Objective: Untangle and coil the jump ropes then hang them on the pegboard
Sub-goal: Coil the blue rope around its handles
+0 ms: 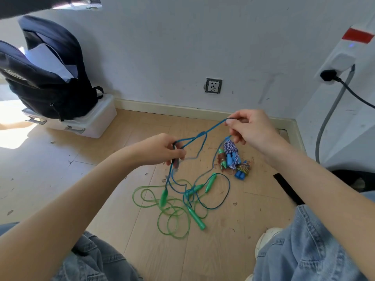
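I am holding the blue rope [199, 135] up over the floor, my left hand [162, 149] gripping its gathered loops, my right hand [250, 128] pinching a strand farther right. The rope is running left-to-right between them, its tail dropping from the left hand into the green rope [172, 216] tangle nearer me.

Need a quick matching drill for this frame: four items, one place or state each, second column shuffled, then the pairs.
1. blue rope
2. green rope
3. backpack
4. bundled ropes

A. on the white storage box
B. held up between both hands
C. lying loose on the floor
D. wound up, on the floor near the right hand

Pairs: 1-B, 2-C, 3-A, 4-D
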The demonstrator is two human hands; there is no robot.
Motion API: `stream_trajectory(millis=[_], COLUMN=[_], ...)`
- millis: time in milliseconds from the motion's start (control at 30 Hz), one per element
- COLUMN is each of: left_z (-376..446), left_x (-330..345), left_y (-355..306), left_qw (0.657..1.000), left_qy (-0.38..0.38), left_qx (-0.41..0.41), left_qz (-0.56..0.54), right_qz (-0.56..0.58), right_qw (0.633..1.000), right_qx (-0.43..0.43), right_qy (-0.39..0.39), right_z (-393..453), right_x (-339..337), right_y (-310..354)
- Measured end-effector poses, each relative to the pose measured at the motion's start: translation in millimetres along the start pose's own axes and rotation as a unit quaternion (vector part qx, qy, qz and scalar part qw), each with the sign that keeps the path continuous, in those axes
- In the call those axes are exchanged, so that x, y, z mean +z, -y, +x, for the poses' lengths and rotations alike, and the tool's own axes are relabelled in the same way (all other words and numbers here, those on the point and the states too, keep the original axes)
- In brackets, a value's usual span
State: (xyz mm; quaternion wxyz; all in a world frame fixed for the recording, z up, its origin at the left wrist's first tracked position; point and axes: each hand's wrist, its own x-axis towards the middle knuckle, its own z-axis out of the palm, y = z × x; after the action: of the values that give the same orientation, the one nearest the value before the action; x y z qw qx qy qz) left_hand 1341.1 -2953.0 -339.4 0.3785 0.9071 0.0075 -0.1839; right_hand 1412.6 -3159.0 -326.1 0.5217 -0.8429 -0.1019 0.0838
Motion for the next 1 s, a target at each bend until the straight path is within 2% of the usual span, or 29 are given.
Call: stream_trajectory(millis=[67,100,200,333,400,467,533,600,700,767,833,900,933,1000], left_z=[-2,-3,-7,-11,-12,-10,-8,-5,-1,1,1,0,-1,-5], left_x=[-3,-4,-5,1,3,3,2,1,1,3,3,2,1,-5], left_y=[2,1,-1,-11,-14,-13,-8,-4,2,6,6,4,2,-3], left_qw=[0.998,0.996,0.994,0.998,0.996,0.994,0.992,0.994,0.990,0.975,0.974,0.989,0.995,0.968], left_qy=[-0.028,-0.045,-0.072,-0.020,-0.031,-0.068,-0.101,-0.097,-0.060,-0.040,-0.046,-0.070,-0.083,-0.094], left_qx=[0.002,0.008,0.034,0.055,0.072,0.074,0.065,0.043,-0.001,-0.025,-0.046,-0.054,-0.051,-0.033], left_qz=[-0.048,-0.071,-0.077,-0.035,-0.030,-0.042,-0.049,-0.029,0.129,0.215,0.218,0.118,0.010,-0.232], right_qz=[-0.065,-0.102,-0.223,-0.154,-0.114,-0.103,-0.108,-0.139,-0.192,-0.193,-0.209,-0.222,-0.215,-0.198], right_qw=[0.997,0.995,0.972,0.955,0.944,0.940,0.953,0.975,0.976,0.971,0.962,0.958,0.962,0.970], right_qx=[-0.008,-0.004,-0.005,-0.061,-0.048,-0.035,-0.031,-0.057,-0.103,-0.122,-0.147,-0.149,-0.137,-0.108], right_qy=[-0.028,-0.017,0.082,0.245,0.305,0.324,0.281,0.163,-0.022,-0.077,-0.098,-0.101,-0.099,-0.096], right_z=[3,3,-3,-15,-18,-20,-18,-11,-2,-1,-2,0,2,4], right_x=[-3,-5,-2,13,19,20,19,13,4,2,5,5,3,0], right_y=[-3,-4,-5,2,3,5,7,8,5,2,0,-3,-4,-5])
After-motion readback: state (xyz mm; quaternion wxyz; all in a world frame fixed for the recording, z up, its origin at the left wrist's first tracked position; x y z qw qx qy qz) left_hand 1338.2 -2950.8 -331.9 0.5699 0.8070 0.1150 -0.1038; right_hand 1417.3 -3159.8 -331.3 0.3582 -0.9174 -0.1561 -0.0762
